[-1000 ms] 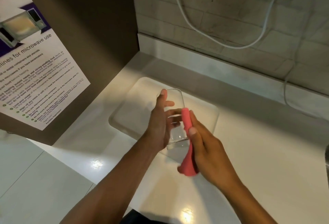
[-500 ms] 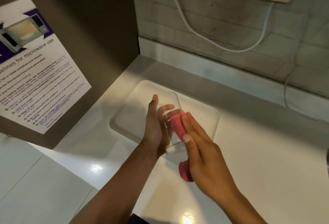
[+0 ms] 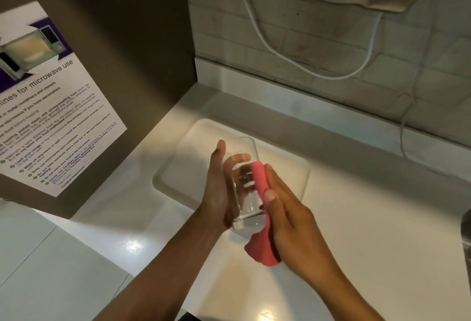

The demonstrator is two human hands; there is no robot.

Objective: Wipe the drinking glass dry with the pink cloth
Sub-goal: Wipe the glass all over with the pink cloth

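Observation:
A clear drinking glass (image 3: 242, 188) is held above the white counter, its mouth pointing away from me and its thick base toward me. My left hand (image 3: 216, 190) wraps the glass from the left, fingers showing through the wall. The pink cloth (image 3: 261, 218) lies along the glass's right side and bunches below the base. My right hand (image 3: 288, 216) presses the cloth flat against the glass with straight fingers.
A shallow white tray (image 3: 293, 167) lies on the counter under the glass. A brown cabinet side with a microwave notice (image 3: 51, 106) stands at the left. A white cable (image 3: 280, 53) hangs on the brick wall behind. A metal object (image 3: 466, 239) shows at the right edge.
My right hand slid the cloth up the glass half a second ago and has come back down toward the base, so more cloth hangs below it. The left hand has kept its hold.

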